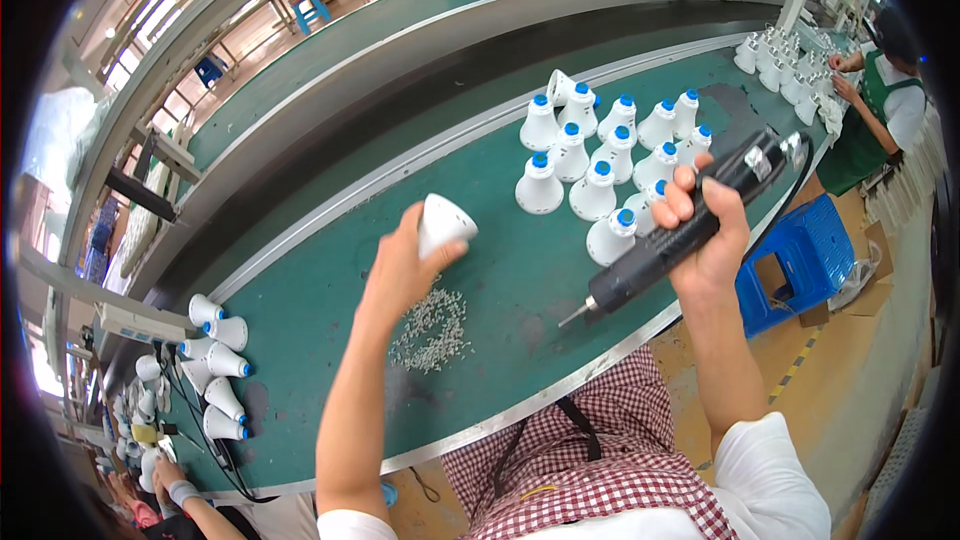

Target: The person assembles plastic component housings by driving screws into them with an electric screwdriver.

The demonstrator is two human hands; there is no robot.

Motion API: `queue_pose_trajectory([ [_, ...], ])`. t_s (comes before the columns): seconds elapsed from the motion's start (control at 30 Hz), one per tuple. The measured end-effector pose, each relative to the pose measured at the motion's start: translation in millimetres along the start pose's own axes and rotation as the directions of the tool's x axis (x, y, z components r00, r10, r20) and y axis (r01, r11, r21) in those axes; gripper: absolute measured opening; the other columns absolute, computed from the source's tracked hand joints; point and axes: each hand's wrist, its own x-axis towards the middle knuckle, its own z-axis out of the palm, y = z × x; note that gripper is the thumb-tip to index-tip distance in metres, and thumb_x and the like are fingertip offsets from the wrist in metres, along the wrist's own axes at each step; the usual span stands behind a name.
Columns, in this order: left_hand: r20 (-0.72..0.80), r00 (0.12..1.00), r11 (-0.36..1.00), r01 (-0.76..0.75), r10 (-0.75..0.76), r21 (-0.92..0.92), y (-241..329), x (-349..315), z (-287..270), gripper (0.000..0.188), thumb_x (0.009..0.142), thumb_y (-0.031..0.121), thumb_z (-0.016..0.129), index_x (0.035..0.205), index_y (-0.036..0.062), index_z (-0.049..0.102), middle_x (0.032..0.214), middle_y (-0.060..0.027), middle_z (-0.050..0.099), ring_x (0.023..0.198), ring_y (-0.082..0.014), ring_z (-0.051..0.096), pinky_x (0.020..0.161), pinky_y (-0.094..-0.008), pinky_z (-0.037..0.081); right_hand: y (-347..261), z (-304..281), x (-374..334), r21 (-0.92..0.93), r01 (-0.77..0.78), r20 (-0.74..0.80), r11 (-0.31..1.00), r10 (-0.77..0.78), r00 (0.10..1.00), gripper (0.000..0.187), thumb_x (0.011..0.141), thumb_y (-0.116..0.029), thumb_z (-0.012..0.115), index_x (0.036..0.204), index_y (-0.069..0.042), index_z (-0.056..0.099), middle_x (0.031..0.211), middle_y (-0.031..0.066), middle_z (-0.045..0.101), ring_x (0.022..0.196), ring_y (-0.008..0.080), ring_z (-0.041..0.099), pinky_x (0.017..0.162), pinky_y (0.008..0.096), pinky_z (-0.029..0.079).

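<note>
My left hand [400, 265] is closed round a white cone-shaped lamp housing [443, 224], raised above the green bench. In my right hand [712, 230] is a black electric screwdriver [665, 255], its thin bit pointing down and to the left over the bench. Below my left hand lies a loose heap of small screws [435, 330]. Right of centre, several white lamp housings with blue tips [540, 185] stand upright in a group, partly hidden by the screwdriver and my right hand. One housing [560, 87] at the back of that group is tilted.
More housings [225, 395] lie on their sides at the bench's left end, near dark cables and a co-worker's hand [172, 470]. At far right a person in a green apron [880, 90] handles more housings. A blue plastic stool [800, 265] stands right of the bench. Behind runs a dark conveyor channel [400, 105].
</note>
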Motion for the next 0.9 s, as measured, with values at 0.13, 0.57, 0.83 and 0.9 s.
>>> queue_pose_trajectory([
  [0.13,-0.067,0.972,0.935,-0.197,0.227,0.295,-4,80,14,0.048,0.064,0.020,0.070,0.105,0.0019,0.054,0.095,-0.0204,0.059,0.085,-0.0328,0.057,0.075,-0.0371,0.045,-14,-15,-13,0.014,0.016,0.006,1.000,-0.016,1.000,0.028,0.075,-0.009,0.052,0.103,-0.009,0.049,0.084,0.0059,0.048,0.064,0.0136,0.048,0.060,0.0288,0.041],
  [0.57,-0.010,0.948,0.946,-0.317,0.318,0.062,8,102,57,0.058,0.067,0.016,0.062,0.119,0.0051,0.041,0.103,-0.0211,0.052,0.083,-0.0308,0.055,0.078,-0.0381,0.044,-16,-36,-28,-0.071,0.028,0.143,0.997,-0.018,0.990,0.037,0.079,-0.009,0.051,0.113,-0.004,0.038,0.086,0.0068,0.045,0.064,0.0113,0.043,0.055,0.0245,0.038],
  [0.83,-0.590,0.797,0.359,0.593,-0.131,0.721,-153,-63,-153,0.057,0.064,0.011,0.063,0.117,0.0066,0.044,0.109,-0.0187,0.047,0.100,-0.0352,0.047,0.082,-0.0441,0.041,1,-23,-18,-0.096,-0.027,0.155,0.995,0.042,0.987,0.035,0.079,-0.008,0.050,0.114,-0.004,0.042,0.088,0.0066,0.044,0.066,0.0108,0.043,0.058,0.0238,0.038],
  [0.9,-0.498,0.867,0.064,0.497,-0.004,0.865,-213,-96,-190,0.043,0.074,0.011,0.054,0.116,0.0080,0.047,0.118,-0.0163,0.044,0.110,-0.0333,0.042,0.090,-0.0522,0.031,19,-5,-17,-0.064,-0.078,0.164,0.995,0.088,0.983,0.033,0.079,-0.008,0.050,0.111,-0.005,0.043,0.087,0.0065,0.046,0.065,0.0107,0.044,0.057,0.0240,0.038],
])
